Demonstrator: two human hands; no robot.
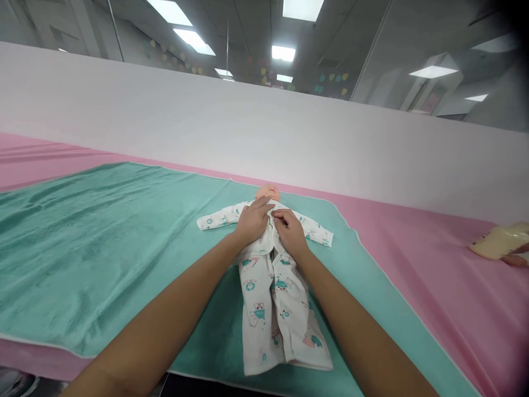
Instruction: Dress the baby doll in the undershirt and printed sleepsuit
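Observation:
A baby doll (pixel 268 192) lies on its back on a teal blanket (pixel 103 242), dressed in a white printed one-piece suit (pixel 273 298). Both of my hands rest on the doll's chest. My left hand (pixel 253 219) has its fingers pressed on the suit's front near the neck. My right hand (pixel 289 229) pinches the front edge of the suit beside it. The sleeves stretch out to both sides and the legs point toward me.
The blanket lies on a pink cover (pixel 446 275). A white wall panel (pixel 248 127) runs along the far side. At the right edge a pale yellow item (pixel 500 241) lies with another person's fingers (pixel 516 259) by it.

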